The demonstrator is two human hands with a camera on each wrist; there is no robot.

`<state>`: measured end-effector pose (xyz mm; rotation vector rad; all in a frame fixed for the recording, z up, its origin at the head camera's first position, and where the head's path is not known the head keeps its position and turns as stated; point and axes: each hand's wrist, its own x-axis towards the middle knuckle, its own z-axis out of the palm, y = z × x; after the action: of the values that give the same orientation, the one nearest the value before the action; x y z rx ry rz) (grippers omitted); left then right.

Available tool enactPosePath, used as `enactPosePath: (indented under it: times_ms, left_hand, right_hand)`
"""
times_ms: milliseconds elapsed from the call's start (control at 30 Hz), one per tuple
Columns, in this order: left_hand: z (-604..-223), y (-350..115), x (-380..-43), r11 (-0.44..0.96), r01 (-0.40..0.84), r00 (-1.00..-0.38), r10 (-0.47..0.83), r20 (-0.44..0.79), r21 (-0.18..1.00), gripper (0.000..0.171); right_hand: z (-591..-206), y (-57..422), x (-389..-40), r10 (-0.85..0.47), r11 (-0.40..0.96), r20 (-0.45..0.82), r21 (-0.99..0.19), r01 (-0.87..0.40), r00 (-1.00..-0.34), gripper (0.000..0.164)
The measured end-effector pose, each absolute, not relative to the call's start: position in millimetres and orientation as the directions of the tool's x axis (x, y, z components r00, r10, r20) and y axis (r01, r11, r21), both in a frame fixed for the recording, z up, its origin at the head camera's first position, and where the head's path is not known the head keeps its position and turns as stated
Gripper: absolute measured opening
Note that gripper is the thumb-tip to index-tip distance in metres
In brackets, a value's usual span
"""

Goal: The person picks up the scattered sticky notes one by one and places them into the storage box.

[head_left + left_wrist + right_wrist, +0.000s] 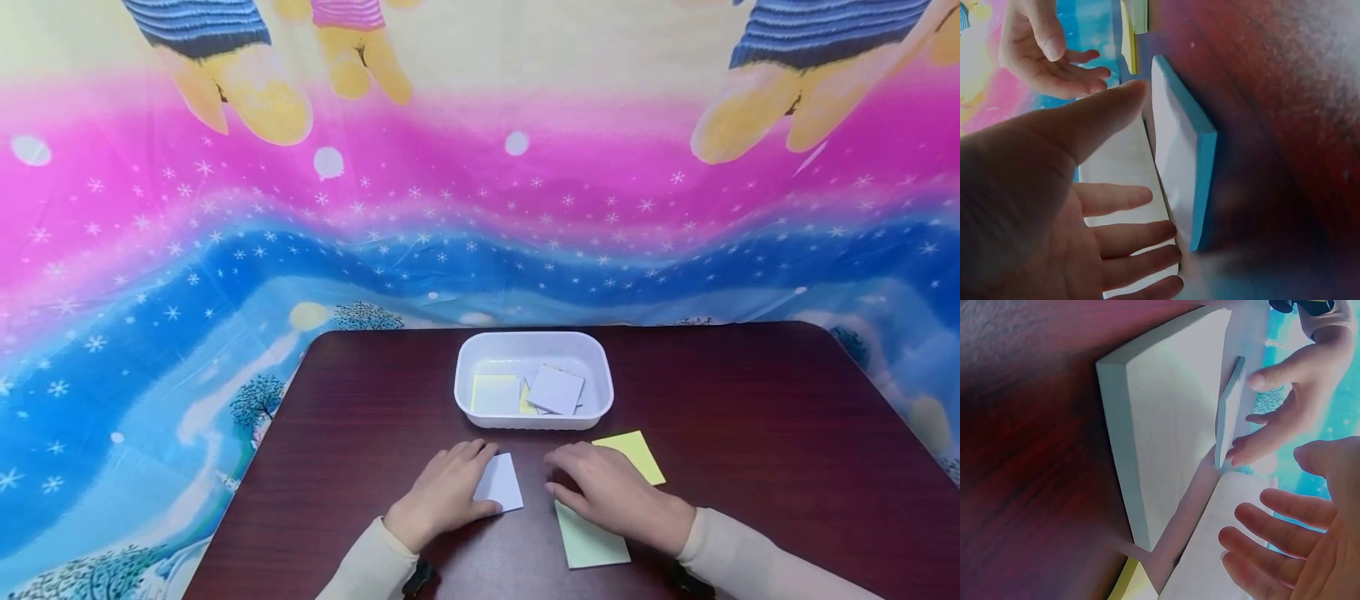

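Lying flat on the dark red-brown desk, approx. centre, the pale blue pad has a whitish top, w/ stronger blue edges in the left wrist view; it's thin, straight-sided & sharp-cornered. Its R edge runs near to far, far end leaning a bit L; the L part is hidden, so can't tell a long axis. The left grip is over that L part, thumb by the near edge, fingers by the far edge, spread & released; can't tell if skin touches paper. The right grip is released too, fingers loosely bent w/ nothing in them, above 2 other pads: a pale green pad on the near side, its visible end pointing toward the person, & a yellow pad farther out, angled, 1 corner aimed away. That hand blocks the green one's far part & the yellow one's near-L part in the head view. Just beyond, a white tray sits w/ its long axis L-R, holding a yellow-edged pad at L & a tilted whitish pad atop others at R. Behind the desk: a pink/blue snowflake backdrop.
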<state>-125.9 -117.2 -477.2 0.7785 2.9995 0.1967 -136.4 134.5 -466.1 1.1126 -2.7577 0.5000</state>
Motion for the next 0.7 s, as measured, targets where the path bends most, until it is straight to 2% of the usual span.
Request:
enactPosePath:
  times_ms: [167, 433, 700]
  left_hand:
    - [-476.9, -115.1, -124.1, 0.876, 0.472, -0.879, 0.476, -0.024, 0.096, 0.086]
    - [-476.7, -112.4, -123.2, 0.869, 0.495, -0.868, 0.494, 0.047, 0.022, 0.081]
    - [-475.9, -112.3, -123.2, 0.865, 0.502, -0.864, 0.501, 0.056, 0.009, 0.082]
  right_hand:
    - [-467.1, 134.9, -137.4, -0.653, 0.671, 0.241, -0.257, -0.696, -0.718, 0.026]
    - [-467.0, 135.0, -138.1, -0.655, 0.670, 0.237, -0.256, -0.697, -0.717, 0.027]
    - [-466.5, 135.2, -138.7, -0.658, 0.667, 0.240, -0.254, -0.701, -0.714, 0.025]
